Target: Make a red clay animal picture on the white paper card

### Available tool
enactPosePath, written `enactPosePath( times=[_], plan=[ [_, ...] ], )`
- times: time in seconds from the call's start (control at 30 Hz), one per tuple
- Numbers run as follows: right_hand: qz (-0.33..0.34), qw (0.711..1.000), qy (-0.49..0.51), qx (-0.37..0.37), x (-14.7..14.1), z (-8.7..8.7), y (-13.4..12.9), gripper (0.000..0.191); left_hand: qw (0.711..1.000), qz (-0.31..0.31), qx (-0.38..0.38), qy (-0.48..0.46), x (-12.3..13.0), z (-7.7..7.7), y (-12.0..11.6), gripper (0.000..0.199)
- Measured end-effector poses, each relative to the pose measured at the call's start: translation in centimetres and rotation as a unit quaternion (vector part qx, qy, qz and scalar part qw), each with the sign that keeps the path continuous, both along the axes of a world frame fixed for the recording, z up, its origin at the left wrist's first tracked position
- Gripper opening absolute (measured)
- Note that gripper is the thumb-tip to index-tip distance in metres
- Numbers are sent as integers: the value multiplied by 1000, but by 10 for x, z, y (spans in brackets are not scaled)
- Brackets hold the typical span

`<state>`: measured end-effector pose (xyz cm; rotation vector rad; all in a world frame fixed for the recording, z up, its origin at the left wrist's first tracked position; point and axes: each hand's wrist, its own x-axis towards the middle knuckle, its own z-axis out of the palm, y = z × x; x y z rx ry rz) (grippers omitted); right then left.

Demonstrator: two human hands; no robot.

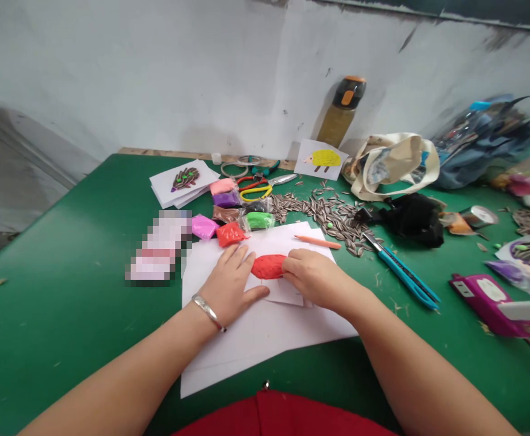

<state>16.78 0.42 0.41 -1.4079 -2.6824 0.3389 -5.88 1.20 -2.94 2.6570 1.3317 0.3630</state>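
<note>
Red cloth [287, 418] lay nearest; left hand [232, 278] spread on paper [246, 345], right hand [317, 275] curled, hold unclear, at clay [267, 266] I judged soft, best held at edges.

The green table [65, 327] carries paper [246, 342], seeds [331, 212], 1 cutter [403, 272].
</note>
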Motion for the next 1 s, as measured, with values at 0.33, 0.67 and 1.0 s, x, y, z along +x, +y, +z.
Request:
enactPosePath(
  times=[0.33, 0.67, 1.0],
  plan=[
    [-30, 999, 34, -15, 5, 3, 3, 20, 1000, -6, -1, -7, 0, 0, 1, 69],
    [-217, 975, 40, -22, 13, -8, 17, 18, 1000, -6, 4, -9, -2, -3, 0, 67],
    [-231, 969, 90, 1, 16, -23, 21, 8, 1000, -6, 13, -14, -1, -3, 0, 65]
  ],
)
